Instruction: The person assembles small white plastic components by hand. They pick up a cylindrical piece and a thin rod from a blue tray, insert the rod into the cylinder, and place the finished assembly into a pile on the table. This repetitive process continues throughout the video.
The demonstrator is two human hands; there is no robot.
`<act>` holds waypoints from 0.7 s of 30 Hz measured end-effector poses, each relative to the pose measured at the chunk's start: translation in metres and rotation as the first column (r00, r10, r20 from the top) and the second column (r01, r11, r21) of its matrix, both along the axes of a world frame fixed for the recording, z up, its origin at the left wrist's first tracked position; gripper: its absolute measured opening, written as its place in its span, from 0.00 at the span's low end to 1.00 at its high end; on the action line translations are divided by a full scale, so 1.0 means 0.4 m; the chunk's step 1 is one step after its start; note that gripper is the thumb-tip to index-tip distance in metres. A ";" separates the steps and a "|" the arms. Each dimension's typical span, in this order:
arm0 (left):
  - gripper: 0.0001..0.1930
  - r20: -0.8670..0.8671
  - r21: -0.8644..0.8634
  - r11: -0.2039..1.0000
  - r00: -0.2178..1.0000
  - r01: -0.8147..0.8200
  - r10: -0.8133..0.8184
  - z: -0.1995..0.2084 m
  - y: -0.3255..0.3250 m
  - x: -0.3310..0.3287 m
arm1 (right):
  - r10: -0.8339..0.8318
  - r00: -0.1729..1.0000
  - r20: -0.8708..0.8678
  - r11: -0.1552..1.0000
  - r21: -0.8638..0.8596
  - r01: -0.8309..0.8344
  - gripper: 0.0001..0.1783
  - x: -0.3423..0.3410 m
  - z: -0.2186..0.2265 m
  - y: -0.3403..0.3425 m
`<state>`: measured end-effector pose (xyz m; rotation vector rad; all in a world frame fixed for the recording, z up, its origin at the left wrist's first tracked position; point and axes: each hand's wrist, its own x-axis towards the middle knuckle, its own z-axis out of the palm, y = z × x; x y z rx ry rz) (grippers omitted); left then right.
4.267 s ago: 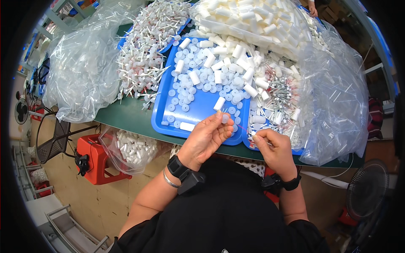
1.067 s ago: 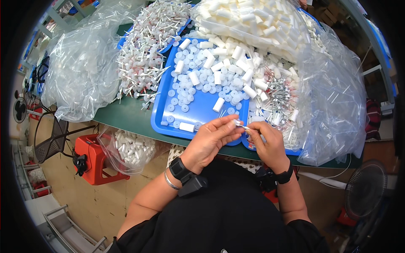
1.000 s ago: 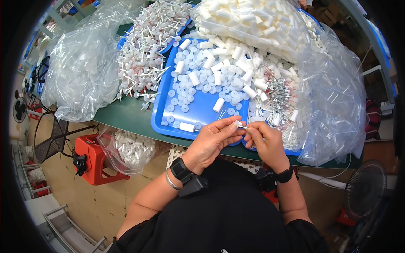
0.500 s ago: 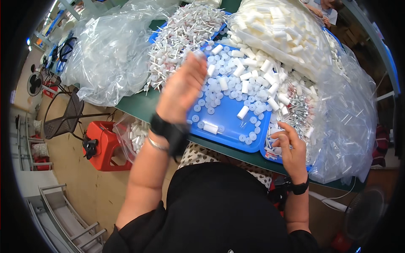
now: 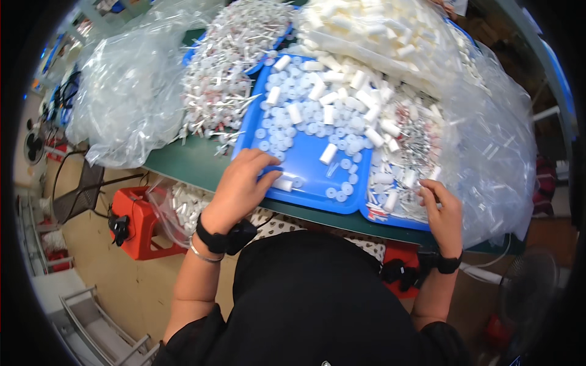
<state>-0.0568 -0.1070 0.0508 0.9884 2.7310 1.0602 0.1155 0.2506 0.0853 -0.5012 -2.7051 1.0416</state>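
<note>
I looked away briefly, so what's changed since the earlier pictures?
Your hands have parted: the left hand has moved left, to the near-left edge of the blue tray; the right hand has moved right, to the mixed parts. The small white piece held between them no longer shows, apparently let go. The white cylinders and the left clear bag stayed put.

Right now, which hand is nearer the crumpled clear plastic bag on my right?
Right. Your right hand is close beside the bag; your left hand is farther left, at the left edge of the middle blue plastic tray.
</note>
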 end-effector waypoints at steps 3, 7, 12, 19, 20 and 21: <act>0.11 -0.119 -0.007 0.999 0.992 -0.043 0.042 -0.019 -0.001 0.002 | 0.035 0.998 0.048 0.975 0.218 -0.044 0.09 0.015 -0.004 0.038; 0.24 -0.202 -0.096 0.986 0.972 -0.139 0.118 -0.064 0.012 0.012 | 0.029 0.991 0.129 0.964 0.259 -0.062 0.09 0.036 -0.002 0.046; 0.31 -0.129 -0.120 0.989 0.989 -0.091 0.075 -0.065 0.082 -0.037 | 0.040 0.990 0.136 0.966 0.249 -0.073 0.08 0.037 0.009 0.031; 0.30 -0.127 -0.034 0.999 0.992 -0.032 0.027 -0.127 0.211 -0.273 | 0.188 0.981 -0.053 0.960 0.219 -0.172 0.08 0.013 -0.018 -0.046; 0.31 -0.067 -0.086 0.996 0.998 -0.027 0.021 -0.121 0.242 -0.284 | 0.256 0.965 -0.052 0.943 0.232 -0.237 0.10 0.013 -0.022 -0.073; 0.32 -0.010 -0.139 0.990 1.000 -0.014 0.013 -0.111 0.271 -0.299 | 0.318 0.947 -0.053 0.923 0.245 -0.296 0.11 0.011 -0.023 -0.103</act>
